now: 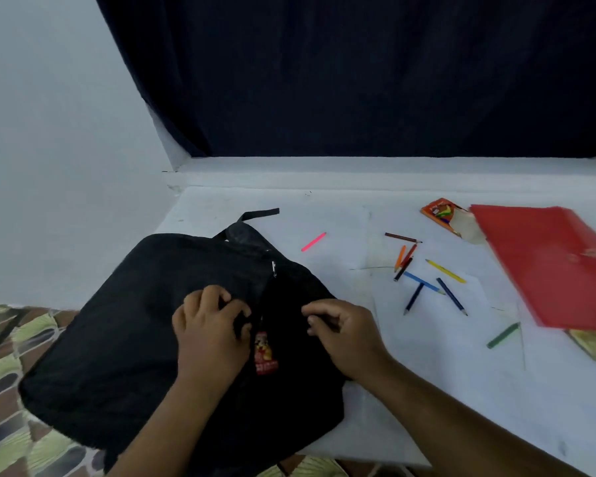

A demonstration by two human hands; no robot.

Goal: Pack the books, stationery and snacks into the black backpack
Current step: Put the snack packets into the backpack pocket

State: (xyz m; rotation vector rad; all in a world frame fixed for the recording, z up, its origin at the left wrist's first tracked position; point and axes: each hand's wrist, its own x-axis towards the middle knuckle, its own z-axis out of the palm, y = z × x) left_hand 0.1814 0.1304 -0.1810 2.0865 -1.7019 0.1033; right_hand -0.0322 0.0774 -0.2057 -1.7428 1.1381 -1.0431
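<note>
Both my hands pinched the black backpack (145,339) lying flat on the table (410,390): left grip (210,325) and right grip (341,328) narrow on soft, floppy fabric, best held beside its zipper.

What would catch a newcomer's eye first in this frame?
The black backpack lying flat at the table's left edge, with both hands on it: the left hand and right hand pinch the fabric either side of a red charm. Next, the bright red folder at far right, and the coloured pencils scattered loose on the white table between bag and folder.
</note>
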